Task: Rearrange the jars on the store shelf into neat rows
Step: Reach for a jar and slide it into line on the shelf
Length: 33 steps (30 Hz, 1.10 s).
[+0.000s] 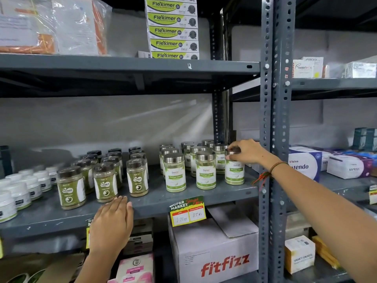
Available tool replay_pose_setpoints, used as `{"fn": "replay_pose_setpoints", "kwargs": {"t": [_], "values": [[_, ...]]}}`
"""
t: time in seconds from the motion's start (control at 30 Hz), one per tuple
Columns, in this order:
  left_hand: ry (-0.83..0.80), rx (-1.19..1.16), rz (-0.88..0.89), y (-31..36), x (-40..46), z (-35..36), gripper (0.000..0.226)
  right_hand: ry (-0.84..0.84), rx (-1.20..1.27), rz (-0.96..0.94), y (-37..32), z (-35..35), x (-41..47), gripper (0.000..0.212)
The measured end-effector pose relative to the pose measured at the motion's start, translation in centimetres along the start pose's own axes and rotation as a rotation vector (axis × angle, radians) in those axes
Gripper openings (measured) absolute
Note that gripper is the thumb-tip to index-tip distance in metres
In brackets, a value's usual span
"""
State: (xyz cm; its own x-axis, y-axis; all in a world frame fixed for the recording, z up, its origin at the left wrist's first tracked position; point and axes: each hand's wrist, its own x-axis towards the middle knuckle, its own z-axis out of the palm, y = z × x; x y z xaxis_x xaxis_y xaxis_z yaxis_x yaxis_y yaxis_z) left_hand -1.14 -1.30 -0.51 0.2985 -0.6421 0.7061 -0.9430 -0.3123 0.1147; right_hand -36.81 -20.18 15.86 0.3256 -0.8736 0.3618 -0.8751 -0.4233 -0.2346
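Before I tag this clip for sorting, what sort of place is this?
Likely a shop or pharmacy stockroom: grey slotted-steel shelves hold rows of labelled jars, a yellow supermarket price tag hangs off the shelf edge, and a Fitfizz carton sits below.

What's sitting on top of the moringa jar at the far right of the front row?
The right hand, fingers gripping the lid of the moringa jar. The lid's top is mostly covered.
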Motion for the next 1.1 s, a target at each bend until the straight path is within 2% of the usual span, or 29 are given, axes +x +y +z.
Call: {"fn": "replay_pose_setpoints", "kwargs": {"t": [0.5,0.57,0.67,0.73,0.87,1.03,1.1], "values": [[-0.016,-0.003,0.006,0.0,0.0,-0.2,0.052,-0.057,0.035,-0.017,0.7,-0.2,0.7,0.056],[-0.017,-0.004,0.006,-0.1,0.1,-0.2,0.053,-0.005,0.045,-0.043,0.4,0.0,0.6,0.058],[-0.011,-0.007,0.002,-0.1,0.1,-0.1,0.053,0.193,0.034,-0.116,-0.9,0.5,0.2,0.058],[-0.005,-0.010,-0.003,-0.1,0.1,0.1,0.053,0.254,0.048,-0.180,-2.3,0.8,0.0,0.062],[-0.010,0.000,-0.001,-0.2,0.1,0.1,0.054,0.136,0.029,-0.260,-5.5,1.5,-0.2,0.081],[-0.014,0.004,0.000,-0.2,0.1,0.1,0.054,0.087,-0.051,-0.239,-7.2,2.8,0.0,0.080],[-0.011,0.002,-0.001,-0.2,0.1,0.1,0.054,0.094,-0.061,-0.242,-7.1,3.1,0.2,0.070]]}}
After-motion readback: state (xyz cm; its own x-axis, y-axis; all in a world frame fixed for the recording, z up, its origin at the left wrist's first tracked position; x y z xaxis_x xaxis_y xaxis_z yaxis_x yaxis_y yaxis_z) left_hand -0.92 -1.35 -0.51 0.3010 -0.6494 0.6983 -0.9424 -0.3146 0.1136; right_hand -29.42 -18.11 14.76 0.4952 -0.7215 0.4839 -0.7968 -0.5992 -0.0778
